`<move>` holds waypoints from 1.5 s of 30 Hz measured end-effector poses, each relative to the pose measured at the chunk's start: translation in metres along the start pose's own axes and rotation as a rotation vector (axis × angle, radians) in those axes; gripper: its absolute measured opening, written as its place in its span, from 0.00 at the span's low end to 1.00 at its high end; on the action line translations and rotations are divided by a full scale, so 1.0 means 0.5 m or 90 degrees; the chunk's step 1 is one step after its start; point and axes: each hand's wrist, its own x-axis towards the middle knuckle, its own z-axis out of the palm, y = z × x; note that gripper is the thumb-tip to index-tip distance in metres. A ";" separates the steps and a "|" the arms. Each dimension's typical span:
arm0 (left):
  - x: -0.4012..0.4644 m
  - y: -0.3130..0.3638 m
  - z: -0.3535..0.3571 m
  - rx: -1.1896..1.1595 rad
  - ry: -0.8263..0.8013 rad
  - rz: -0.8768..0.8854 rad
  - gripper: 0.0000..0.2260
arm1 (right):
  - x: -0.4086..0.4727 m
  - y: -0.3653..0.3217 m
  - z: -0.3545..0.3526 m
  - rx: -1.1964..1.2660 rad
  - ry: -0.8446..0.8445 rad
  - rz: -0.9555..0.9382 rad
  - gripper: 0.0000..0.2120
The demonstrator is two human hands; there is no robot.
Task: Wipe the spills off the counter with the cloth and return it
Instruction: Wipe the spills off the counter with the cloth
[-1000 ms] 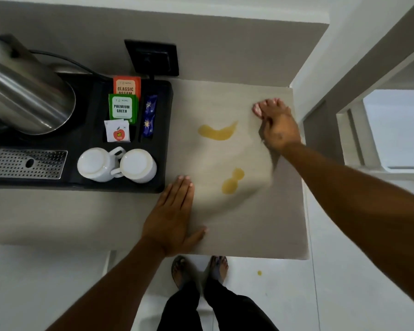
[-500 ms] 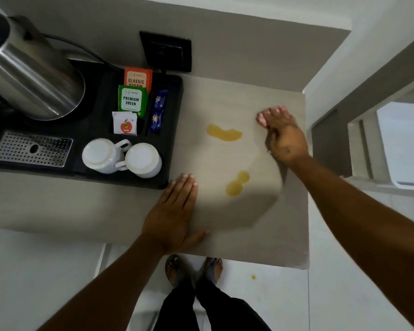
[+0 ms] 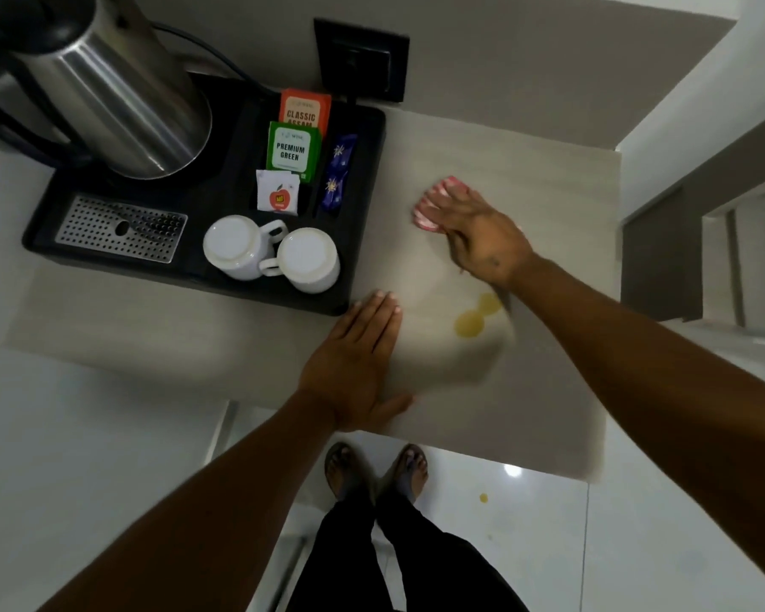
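Head view: right hand (image 3: 482, 236) presses cloth (image 3: 431, 209); packets (image 3: 293, 151) read "PREMIUM GREEN", probably "CLASSIC ASSAM"

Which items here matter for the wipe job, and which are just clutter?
Job:
- cloth, pink, under the right hand
- yellow spill on the counter
- left hand, flat on the counter

Lying about:
- kettle
- black tray
- two upturned white cups
- tea packets
- wall socket
- yellow drop on the floor, off the counter
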 end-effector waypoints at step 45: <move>-0.029 0.003 0.007 -0.012 0.015 -0.033 0.49 | -0.275 -0.039 -0.009 0.056 0.150 0.409 0.24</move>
